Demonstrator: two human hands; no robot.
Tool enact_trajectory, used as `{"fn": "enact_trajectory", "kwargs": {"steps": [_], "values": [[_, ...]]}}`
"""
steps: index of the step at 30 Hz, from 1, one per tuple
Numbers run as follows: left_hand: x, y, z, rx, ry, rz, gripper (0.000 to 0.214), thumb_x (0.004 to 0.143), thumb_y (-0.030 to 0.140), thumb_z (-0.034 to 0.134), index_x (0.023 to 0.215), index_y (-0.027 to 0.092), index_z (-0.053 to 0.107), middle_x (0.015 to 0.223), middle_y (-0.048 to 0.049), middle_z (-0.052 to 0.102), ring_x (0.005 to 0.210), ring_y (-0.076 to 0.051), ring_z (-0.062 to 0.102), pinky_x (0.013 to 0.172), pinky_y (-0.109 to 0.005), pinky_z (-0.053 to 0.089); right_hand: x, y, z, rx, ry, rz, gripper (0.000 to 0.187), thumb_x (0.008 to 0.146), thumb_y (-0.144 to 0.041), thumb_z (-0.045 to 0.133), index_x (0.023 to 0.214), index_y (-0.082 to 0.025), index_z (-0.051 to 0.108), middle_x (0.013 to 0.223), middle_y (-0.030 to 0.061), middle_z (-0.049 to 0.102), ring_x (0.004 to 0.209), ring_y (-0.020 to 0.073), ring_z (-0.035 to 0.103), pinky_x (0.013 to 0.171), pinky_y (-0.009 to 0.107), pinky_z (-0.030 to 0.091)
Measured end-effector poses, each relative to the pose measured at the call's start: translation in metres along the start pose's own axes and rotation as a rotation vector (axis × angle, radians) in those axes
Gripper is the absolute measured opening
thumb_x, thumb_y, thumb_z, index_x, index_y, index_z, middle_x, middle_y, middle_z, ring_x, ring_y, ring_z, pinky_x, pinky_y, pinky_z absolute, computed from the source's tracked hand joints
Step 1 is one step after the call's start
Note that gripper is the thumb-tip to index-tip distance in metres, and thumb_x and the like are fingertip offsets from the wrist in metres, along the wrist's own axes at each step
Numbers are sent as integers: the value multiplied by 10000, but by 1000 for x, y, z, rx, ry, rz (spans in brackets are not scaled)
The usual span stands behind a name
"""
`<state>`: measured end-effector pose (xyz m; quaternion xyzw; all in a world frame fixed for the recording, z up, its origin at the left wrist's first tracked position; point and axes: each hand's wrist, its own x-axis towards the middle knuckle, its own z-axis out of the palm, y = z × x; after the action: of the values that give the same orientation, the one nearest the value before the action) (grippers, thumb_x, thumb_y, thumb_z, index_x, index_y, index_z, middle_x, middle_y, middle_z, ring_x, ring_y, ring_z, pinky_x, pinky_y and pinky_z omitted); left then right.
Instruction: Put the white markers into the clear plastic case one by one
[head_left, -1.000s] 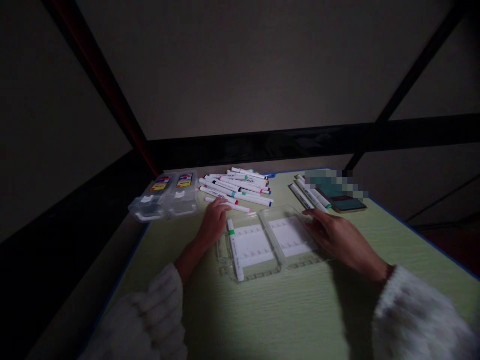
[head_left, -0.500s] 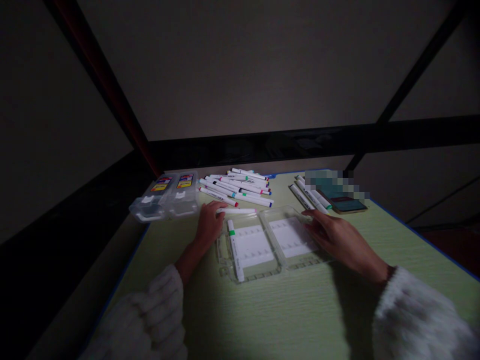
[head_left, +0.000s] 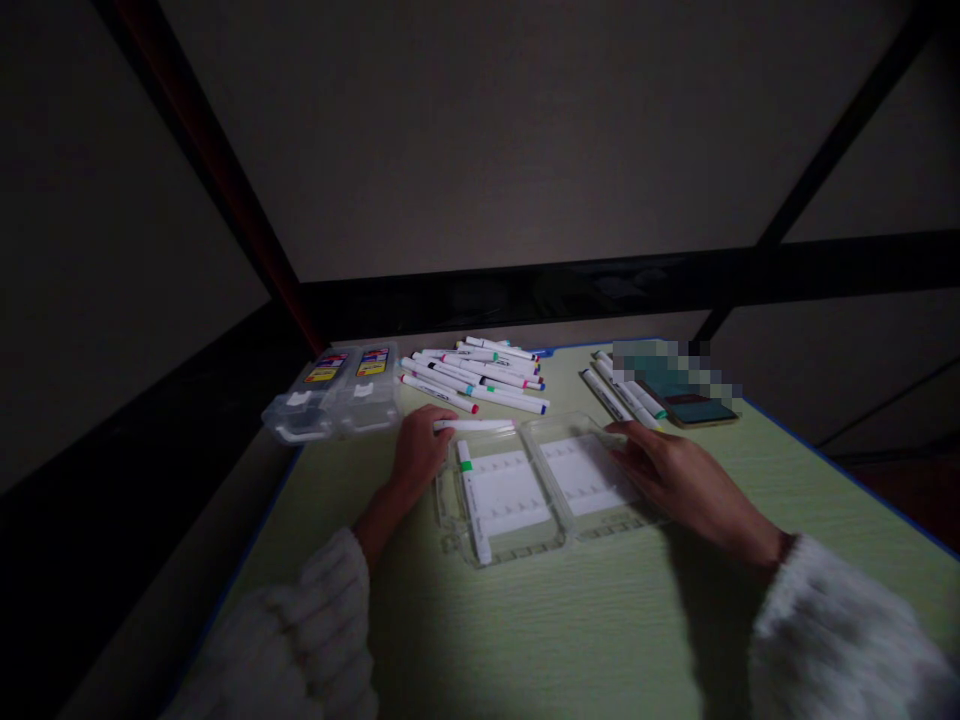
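Observation:
My left hand (head_left: 424, 450) is closed on one end of a white marker (head_left: 480, 426) with a pinkish tip, held level over the back edge of a clear plastic case (head_left: 561, 520). The case lies open on the table, with white paper inserts in both halves. In its left half, a white marker with a green band (head_left: 474, 500) lies along the left side. My right hand (head_left: 667, 480) grips the case's right edge, thumb on top; its lower fingers are partly hidden.
Behind the case lies a loose pile of white markers (head_left: 480, 372) with coloured ends. Two closed clear cases (head_left: 364, 405) stand at the back left. Several more markers (head_left: 626, 388) lie at the right beside a phone (head_left: 701, 408). The green table (head_left: 525, 640) meets a wall behind.

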<state>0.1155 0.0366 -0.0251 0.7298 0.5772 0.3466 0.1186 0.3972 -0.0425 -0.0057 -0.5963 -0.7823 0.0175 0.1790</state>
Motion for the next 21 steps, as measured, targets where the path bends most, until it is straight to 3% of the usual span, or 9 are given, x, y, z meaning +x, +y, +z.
{"fn": "enact_trajectory", "kwargs": {"steps": [13, 21], "values": [[1, -1, -1, -44, -33, -30, 154, 627, 97, 558, 753, 122, 643, 792, -53, 653, 729, -148, 588, 734, -276, 462, 0, 1, 1, -2, -60, 0, 304, 817, -279, 364, 1073, -158, 474, 786, 86, 639, 599, 187, 592, 519, 262, 406], [1, -2, -2, 40, -55, -30, 112, 633, 130, 574, 716, 100, 644, 739, -59, 624, 695, -150, 563, 696, -276, 447, 0, 0, 0, -9, -68, -12, 279, 824, -267, 370, 1058, -164, 483, 798, 84, 634, 602, 178, 585, 515, 250, 399]]}}
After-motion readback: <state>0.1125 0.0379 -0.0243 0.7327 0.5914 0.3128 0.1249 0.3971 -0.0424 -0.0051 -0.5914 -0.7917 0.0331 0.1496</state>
